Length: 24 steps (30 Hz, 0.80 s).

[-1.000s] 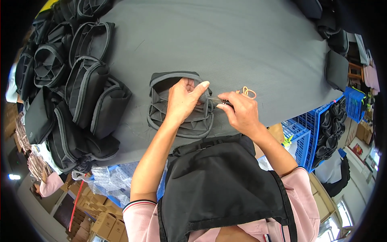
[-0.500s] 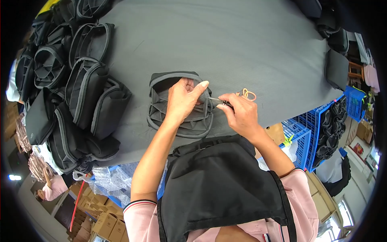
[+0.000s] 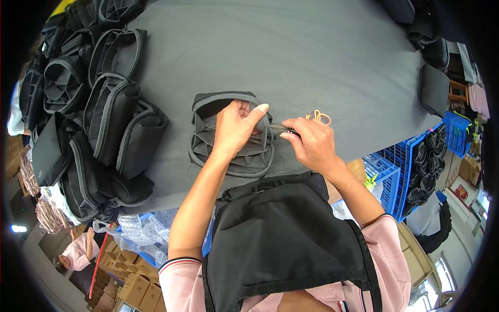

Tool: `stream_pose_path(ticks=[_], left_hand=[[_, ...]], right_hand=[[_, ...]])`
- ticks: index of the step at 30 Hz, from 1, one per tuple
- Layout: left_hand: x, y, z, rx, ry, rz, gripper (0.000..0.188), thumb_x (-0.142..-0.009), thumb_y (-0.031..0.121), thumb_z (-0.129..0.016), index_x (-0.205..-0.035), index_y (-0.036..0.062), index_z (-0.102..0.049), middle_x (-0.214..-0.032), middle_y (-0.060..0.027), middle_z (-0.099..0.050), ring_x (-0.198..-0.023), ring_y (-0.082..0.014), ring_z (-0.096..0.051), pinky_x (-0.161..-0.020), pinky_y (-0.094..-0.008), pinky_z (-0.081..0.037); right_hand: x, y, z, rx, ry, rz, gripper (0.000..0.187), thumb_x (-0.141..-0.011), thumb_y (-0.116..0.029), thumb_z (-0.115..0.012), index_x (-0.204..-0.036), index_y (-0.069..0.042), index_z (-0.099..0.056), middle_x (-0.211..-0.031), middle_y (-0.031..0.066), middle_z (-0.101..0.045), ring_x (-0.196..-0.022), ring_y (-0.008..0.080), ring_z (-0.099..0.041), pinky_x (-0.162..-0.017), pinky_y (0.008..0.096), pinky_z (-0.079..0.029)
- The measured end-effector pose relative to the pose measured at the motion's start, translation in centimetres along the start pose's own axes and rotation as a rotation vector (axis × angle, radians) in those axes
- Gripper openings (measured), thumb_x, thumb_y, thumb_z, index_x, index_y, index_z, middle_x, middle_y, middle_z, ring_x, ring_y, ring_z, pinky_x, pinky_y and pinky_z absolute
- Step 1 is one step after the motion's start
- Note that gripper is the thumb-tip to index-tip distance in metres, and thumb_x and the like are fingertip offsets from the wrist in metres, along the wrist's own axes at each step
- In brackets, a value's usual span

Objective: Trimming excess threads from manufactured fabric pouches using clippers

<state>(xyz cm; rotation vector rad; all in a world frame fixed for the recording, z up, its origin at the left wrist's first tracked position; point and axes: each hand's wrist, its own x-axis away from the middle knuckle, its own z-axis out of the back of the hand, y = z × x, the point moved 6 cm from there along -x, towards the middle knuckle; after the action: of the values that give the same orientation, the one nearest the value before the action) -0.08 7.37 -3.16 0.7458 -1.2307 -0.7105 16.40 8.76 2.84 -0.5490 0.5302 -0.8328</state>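
Observation:
An open black fabric bag (image 3: 204, 112) with grey binding and inner dividers lies on the grey tabletop (image 3: 291, 57). Inside its far right part, my left hand (image 3: 234, 127) is closed on the bag, thumb pointing up and right. The fingertips are partly hidden. My right hand (image 3: 315, 143) grips small thread snips (image 3: 280, 127) with a black handle. Their metal blades point left at the bag's right rim, touching or very near it; any thread there is too small to make out. An orange cord loop (image 3: 322, 117) shows just beyond the right knuckles.
Similar black bags (image 3: 112, 119) are piled along the left side, and more (image 3: 434, 89) lie at the far right. Blue crates (image 3: 387, 179) stand below the right table edge. Bubble wrap (image 3: 143, 231) and cardboard boxes (image 3: 136, 290) are lower left, near another person (image 3: 82, 252).
My right hand has shifted slightly right with the snips, whose blades look closer together. My left hand and the bag hold almost still. The other person has moved right, arms raised.

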Motion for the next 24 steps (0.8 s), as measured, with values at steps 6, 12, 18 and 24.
stream_pose_path(ticks=[6,12,18,24], left_hand=[[-0.1,-0.3,0.0,0.000,0.005,-0.009,0.039,-0.078,0.029,-0.070,-0.085,-0.0073,-0.058,-0.070,-0.0070,-0.059,-0.060,-0.0101,-0.057,-0.052,-0.0255,-0.051],[-0.2,-0.2,0.0,0.020,0.004,0.007,0.040,-0.078,0.030,-0.070,-0.085,-0.0070,-0.058,-0.070,-0.0066,-0.059,-0.061,-0.0102,-0.057,-0.052,-0.0257,-0.051],[-0.1,-0.1,-0.1,0.024,-0.005,0.015,0.040,-0.079,0.030,-0.070,-0.086,-0.0064,-0.058,-0.071,-0.0065,-0.059,-0.061,-0.0101,-0.058,-0.052,-0.0252,-0.051],[0.0,-0.2,-0.1,0.020,-0.008,0.016,0.039,-0.079,0.030,-0.070,-0.086,-0.0059,-0.058,-0.071,-0.0059,-0.059,-0.061,-0.0098,-0.058,-0.052,-0.0247,-0.051]], right_hand=[[-0.3,-0.3,0.2,0.061,-0.033,0.125,0.017,-0.072,-0.010,-0.070,-0.086,-0.003,-0.061,-0.069,0.0070,-0.061,-0.056,0.0214,-0.057,-0.052,0.0307,-0.042],[0.6,1.5,0.1,-0.167,0.005,-0.181,0.017,-0.075,-0.014,-0.068,-0.087,-0.005,-0.060,-0.067,0.0061,-0.061,-0.057,0.0224,-0.058,-0.053,0.0317,-0.043],[0.2,1.5,-0.5,-0.164,-0.056,-0.165,0.017,-0.075,-0.014,-0.068,-0.087,-0.005,-0.060,-0.069,0.0065,-0.061,-0.058,0.0225,-0.058,-0.053,0.0314,-0.043],[-0.1,0.6,-0.4,-0.075,-0.050,-0.049,0.016,-0.075,-0.012,-0.068,-0.086,-0.006,-0.059,-0.071,0.0055,-0.061,-0.060,0.0218,-0.059,-0.054,0.0302,-0.042]])
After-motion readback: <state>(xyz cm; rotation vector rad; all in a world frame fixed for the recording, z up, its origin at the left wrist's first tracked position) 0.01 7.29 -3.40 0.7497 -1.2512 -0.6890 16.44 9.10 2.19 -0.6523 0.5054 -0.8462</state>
